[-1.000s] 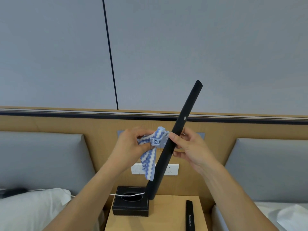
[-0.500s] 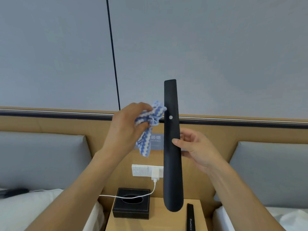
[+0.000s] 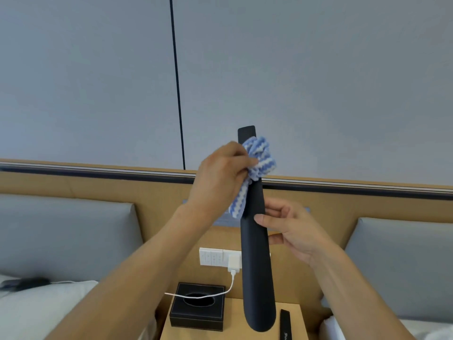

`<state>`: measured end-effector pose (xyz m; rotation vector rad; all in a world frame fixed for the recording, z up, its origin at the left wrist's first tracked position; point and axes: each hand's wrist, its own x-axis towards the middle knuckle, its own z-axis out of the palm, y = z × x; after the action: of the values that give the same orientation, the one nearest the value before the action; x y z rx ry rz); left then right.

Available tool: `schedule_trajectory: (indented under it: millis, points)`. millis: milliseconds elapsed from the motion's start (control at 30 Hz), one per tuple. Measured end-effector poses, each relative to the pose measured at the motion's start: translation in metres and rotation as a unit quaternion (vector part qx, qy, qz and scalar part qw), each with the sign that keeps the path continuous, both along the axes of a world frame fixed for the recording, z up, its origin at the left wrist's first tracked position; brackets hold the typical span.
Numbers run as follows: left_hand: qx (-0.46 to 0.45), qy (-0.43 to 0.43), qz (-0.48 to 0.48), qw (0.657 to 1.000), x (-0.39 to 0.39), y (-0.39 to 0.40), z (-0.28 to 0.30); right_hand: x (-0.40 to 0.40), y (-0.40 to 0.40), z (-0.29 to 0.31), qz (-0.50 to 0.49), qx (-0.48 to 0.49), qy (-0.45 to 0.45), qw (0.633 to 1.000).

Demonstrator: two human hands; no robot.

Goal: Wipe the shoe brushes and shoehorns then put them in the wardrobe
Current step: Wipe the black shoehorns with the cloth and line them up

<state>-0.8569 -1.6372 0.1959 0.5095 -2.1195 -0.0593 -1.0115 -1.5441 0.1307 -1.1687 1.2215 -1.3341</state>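
Counting two hands, two shoehorns

- Two bare forearms rise from the lower frame, sleeveless to its edge.
- Left hand and right hand wear no gloves, rings or watch.

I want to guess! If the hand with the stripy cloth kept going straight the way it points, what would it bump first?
Probably the black shoehorn: the left hand already presses the cloth against its top end.
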Motion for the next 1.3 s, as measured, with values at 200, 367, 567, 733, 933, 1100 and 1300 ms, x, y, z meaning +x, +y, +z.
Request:
schedule_trajectory:
  millis: [200, 367, 567, 733, 933, 1100, 1300]
  points:
    - [0.005, 0.038, 0.056, 0.998, -0.006, -0.030, 0.047, 0.007, 0.001, 0.004, 0.015, -0.001, 0.017, 1.000]
    - [-0.001, 0.037, 0.062, 0.997, -0.012, -0.028, 0.053, 0.005, 0.000, 0.008, 0.007, -0.013, 0.016, 1.000]
    - [0.037, -0.001, 0.024, 0.999, -0.021, -0.008, 0.024, -0.002, -0.010, 0.010, -0.047, -0.035, -0.043, 0.997]
    - [0.090, -0.026, 0.010, 0.996, -0.023, 0.000, 0.003, -0.005, -0.015, 0.004, -0.077, -0.068, -0.102, 0.989]
    - [0.153, -0.003, 0.008, 0.988, -0.019, 0.003, -0.011, -0.003, -0.016, -0.008, -0.062, -0.069, -0.150, 0.984]
    - [0.171, -0.026, 0.010, 0.985, -0.013, 0.003, -0.020, -0.005, -0.014, -0.011, 0.000, -0.037, -0.207, 0.978]
    - [0.158, -0.069, 0.015, 0.985, -0.010, 0.008, -0.030, -0.006, -0.016, -0.007, -0.044, 0.002, -0.318, 0.947]
